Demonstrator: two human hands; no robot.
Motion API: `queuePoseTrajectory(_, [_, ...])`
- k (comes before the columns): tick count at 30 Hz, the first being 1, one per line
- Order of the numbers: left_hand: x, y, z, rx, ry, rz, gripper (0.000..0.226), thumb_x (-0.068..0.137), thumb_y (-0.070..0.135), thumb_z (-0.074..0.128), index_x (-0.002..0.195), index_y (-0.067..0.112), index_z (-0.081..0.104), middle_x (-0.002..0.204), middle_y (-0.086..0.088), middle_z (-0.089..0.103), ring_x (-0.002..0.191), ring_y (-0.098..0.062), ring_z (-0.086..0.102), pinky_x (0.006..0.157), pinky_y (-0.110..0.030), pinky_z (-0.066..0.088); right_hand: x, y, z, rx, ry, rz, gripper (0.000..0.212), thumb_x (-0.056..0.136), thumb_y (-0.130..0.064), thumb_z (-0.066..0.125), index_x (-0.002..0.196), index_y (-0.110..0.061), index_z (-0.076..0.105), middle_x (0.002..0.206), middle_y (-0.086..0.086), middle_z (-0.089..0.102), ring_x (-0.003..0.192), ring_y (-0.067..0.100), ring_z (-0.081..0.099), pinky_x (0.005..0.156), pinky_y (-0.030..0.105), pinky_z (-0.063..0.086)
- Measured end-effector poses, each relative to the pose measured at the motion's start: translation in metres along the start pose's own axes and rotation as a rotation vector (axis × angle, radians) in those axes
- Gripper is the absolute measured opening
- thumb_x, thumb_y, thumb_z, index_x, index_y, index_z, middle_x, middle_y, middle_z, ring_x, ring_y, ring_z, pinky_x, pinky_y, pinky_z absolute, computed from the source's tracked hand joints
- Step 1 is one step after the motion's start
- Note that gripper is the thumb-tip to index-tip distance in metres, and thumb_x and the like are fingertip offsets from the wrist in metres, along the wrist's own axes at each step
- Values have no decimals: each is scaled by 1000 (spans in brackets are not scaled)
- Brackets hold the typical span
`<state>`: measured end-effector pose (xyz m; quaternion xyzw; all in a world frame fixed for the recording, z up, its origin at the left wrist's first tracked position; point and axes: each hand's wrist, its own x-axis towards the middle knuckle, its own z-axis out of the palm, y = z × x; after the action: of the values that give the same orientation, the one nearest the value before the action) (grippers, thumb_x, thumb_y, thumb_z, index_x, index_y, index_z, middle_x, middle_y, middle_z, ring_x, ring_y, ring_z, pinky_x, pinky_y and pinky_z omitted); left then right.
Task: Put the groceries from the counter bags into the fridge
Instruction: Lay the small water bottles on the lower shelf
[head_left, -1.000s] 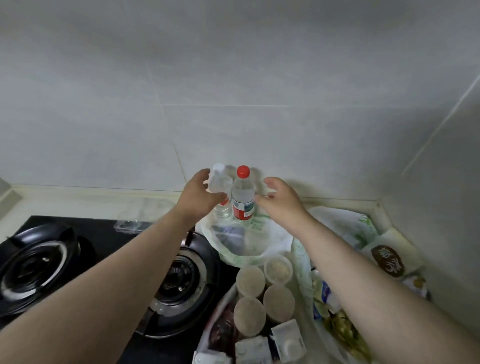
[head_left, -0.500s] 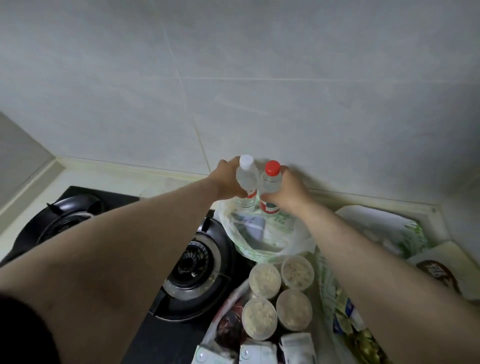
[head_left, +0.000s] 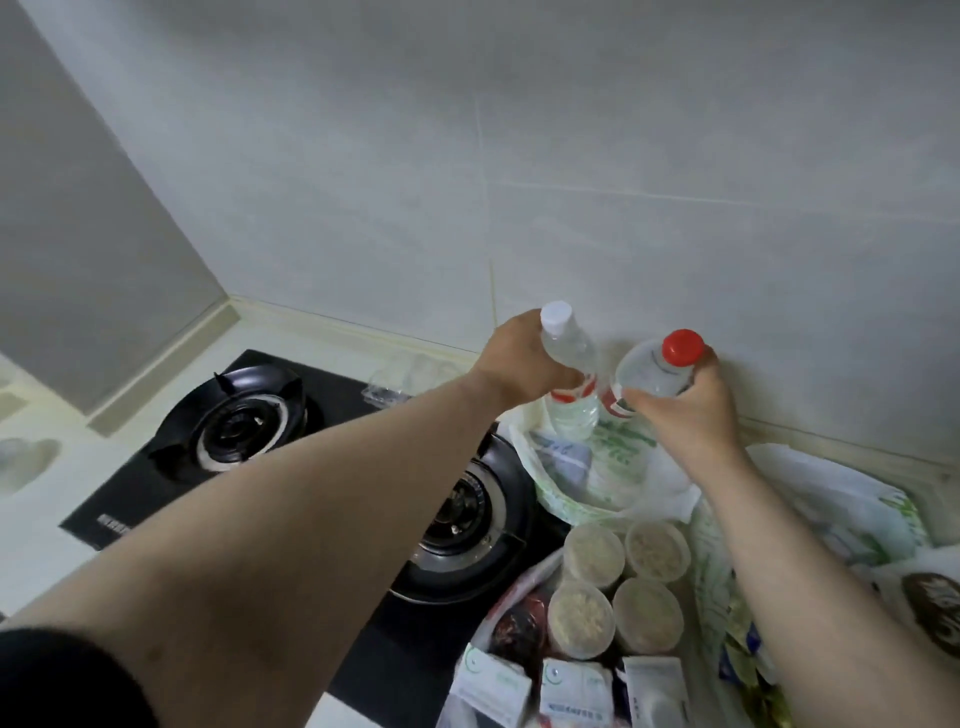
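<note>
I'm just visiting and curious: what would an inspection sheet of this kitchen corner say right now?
Surface: pale counter with a black two-burner gas stove set into it.
Job's things: white-capped bottle and red-capped bottle, both held above an open white plastic bag; four lidded tubs and small white packets in a nearer bag.
Clutter: a clear plastic container behind the stove; printed packets at far right.
Hands: left hand wrapped around the white-capped bottle; right hand wrapped around the red-capped one.
Cables: nothing seen.
Surroundings: grey tiled wall; no fridge in view.
</note>
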<state>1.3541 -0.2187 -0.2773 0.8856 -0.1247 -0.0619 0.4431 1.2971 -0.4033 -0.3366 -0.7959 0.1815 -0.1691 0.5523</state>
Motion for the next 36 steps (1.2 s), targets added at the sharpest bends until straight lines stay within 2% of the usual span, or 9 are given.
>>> queuePoseTrajectory(4, [-47,10,-52,-155,124,28,44,62,21,84,101,22,63,96,8,68,89,-7,65,76,-27,56,-34,-49,-5,124,-3,-111,55,62,-22,86,110,-25,60,99,-7,69,90,12,68,85,33,55])
queuePoseTrajectory(7, [-100,6,-97,-205,208,35,44,63,21,82,103,24,64,97,7,70,90,-7,68,82,-32,58,-68,-92,2,126,-129,-185,45,66,-18,84,100,-32,59,95,-10,68,87,8,67,76,28,53])
queuePoseTrajectory(11, [-185,-9,-154,-156,312,17,42,64,24,82,101,26,63,93,8,71,84,-3,68,77,-30,58,-121,-142,25,63,-354,-307,41,69,-17,83,98,-33,59,95,-6,70,88,15,68,79,39,57])
queuePoseTrajectory(18, [-390,-33,-232,-65,561,-88,37,62,33,79,95,39,64,90,17,71,83,0,68,77,-32,58,-256,-208,79,84,-699,-440,28,76,-30,81,97,-22,66,88,-8,72,78,8,68,70,27,51])
queuePoseTrajectory(20, [-458,-39,-245,-54,680,-148,39,62,32,81,96,38,64,90,20,70,83,2,67,75,-27,57,-300,-222,91,76,-806,-498,30,74,-21,82,100,-24,67,88,-11,72,78,3,68,69,20,49])
queuePoseTrajectory(24, [-591,-42,-254,-51,885,-328,37,63,26,82,92,36,63,84,18,69,78,3,66,67,-21,53,-396,-244,109,62,-1042,-591,43,72,-6,79,106,-29,65,96,-10,73,87,4,70,73,20,51])
queuePoseTrajectory(29, [-736,-43,-233,-39,1150,-562,44,54,36,82,94,35,63,87,13,69,80,-5,67,77,-38,58,-513,-251,135,95,-1337,-654,49,73,-6,81,111,-32,63,101,-6,72,94,12,70,76,33,56])
queuePoseTrajectory(34, [-846,-35,-194,-67,1368,-735,39,53,34,83,89,34,66,82,16,70,75,-1,67,70,-28,56,-630,-253,155,54,-1616,-801,60,71,-13,85,120,-33,57,107,-13,68,100,8,66,84,31,56])
queuePoseTrajectory(36, [-879,-31,-178,-48,1432,-827,40,53,37,82,89,38,65,83,20,69,76,2,66,70,-25,56,-673,-255,162,51,-1749,-871,66,68,-23,88,118,-47,53,111,-21,65,103,1,64,84,23,52])
